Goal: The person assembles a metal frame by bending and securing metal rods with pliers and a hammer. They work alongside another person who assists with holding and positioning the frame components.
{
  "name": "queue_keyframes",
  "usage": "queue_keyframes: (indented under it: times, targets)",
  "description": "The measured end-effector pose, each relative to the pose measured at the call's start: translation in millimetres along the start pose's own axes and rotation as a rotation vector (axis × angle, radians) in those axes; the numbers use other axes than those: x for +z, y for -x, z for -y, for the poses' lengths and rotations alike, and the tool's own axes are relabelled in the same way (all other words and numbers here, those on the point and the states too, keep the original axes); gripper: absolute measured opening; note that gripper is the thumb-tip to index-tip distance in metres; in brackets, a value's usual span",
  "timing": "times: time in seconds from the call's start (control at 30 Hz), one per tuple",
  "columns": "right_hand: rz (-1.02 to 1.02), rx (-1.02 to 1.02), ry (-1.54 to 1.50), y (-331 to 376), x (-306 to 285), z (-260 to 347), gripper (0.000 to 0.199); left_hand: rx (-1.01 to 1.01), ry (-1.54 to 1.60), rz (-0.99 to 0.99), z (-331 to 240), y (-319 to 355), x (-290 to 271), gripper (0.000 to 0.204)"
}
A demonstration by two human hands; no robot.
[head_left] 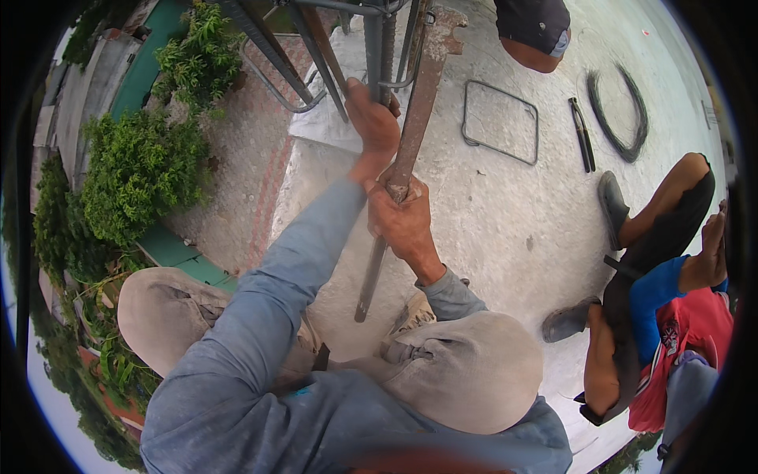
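Rusty bending bar (410, 150), long, brown, notched head

A single wide fisheye view from a camera worn on the person's head, looking steeply down along their own body. Both forearms enter from the lower edge and reach forward, up the picture, so the left hand (374, 126) and right hand (404, 221) sit close, near the centre. The person's bent knees fill the lower part, very near the lens. The concrete floor (505, 213) spreads beyond, its edges bowing toward the dark round rim. The left edge seems to look past a drop to greenery (138, 174), though distortion blurs this.
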State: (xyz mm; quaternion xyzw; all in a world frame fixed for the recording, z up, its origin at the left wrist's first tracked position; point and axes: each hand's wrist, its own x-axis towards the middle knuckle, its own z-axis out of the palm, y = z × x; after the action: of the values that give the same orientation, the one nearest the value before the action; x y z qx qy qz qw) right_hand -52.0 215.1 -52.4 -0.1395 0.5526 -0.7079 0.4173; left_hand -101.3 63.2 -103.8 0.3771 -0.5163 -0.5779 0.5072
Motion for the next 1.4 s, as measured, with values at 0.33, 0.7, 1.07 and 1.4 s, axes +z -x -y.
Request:
queue_keyframes:
  times: [0.33,0.7,1.07,1.4]
  targets:
    - [0.056,0.029,0.023,3,2,-3,0.017,0.105,-0.135,-0.083,-1,3,5,0.068]
    - [0.013,0.065,0.003,7,-1,-7,0.015,-0.125,0.149,0.058,2,-2,0,0.069]
    - [0.029,-0.155,-0.315,31,-47,28,0.038,-0.072,0.148,0.256,0,-4,-13,0.060]
    - [0.097,0.058,-0.223,22,-7,-13,0.034,-0.220,0.221,0.432,12,-21,-26,0.061]
